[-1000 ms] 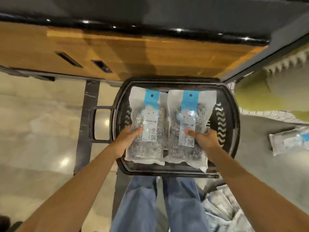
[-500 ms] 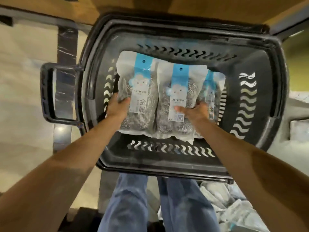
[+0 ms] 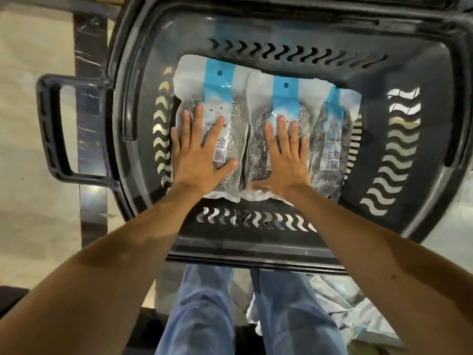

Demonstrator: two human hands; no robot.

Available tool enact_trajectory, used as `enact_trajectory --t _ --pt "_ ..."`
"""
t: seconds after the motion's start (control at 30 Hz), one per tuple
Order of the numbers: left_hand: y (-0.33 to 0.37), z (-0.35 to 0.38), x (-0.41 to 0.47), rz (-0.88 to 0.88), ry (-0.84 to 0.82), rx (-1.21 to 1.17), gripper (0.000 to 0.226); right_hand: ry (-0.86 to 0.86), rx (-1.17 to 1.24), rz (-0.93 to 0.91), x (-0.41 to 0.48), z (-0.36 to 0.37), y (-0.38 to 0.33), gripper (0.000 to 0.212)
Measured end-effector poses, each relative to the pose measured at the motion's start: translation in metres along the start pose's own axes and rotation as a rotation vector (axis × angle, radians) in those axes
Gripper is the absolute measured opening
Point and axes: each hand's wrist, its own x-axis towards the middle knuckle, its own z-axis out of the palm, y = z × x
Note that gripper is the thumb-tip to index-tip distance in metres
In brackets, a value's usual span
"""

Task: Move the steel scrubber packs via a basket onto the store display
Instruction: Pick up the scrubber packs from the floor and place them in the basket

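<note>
The person wears blue denim jeans (image 3: pixel 204 311), faded paler down the front of each leg and creased in soft folds. The left forearm (image 3: pixel 115 265) and right forearm (image 3: pixel 371 252) are bare as far up as the view reaches, as are the left hand (image 3: pixel 198 160) and right hand (image 3: pixel 284 160).
</note>
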Motion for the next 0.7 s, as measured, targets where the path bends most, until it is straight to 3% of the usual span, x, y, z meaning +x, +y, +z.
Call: enact_trajectory --t 0.23,0.4,0.57,0.7 --pt "-0.006 0.011 0.004 0.018 0.037 -0.054 0.094 0.038 0.039 0.009 0.004 0.009 0.0 0.137" --pt "-0.008 0.0 0.006 0.007 -0.056 -0.057 0.094 -0.001 0.025 0.043 0.0 -0.003 -0.007 0.136" --pt "-0.003 -0.046 -0.009 0.015 -0.083 -0.088 0.081 -0.043 0.162 0.026 -0.017 -0.049 -0.013 0.109" --pt "0.005 -0.109 -0.033 0.083 -0.143 -0.084 0.082 0.064 0.206 0.086 -0.056 -0.105 -0.025 0.09"
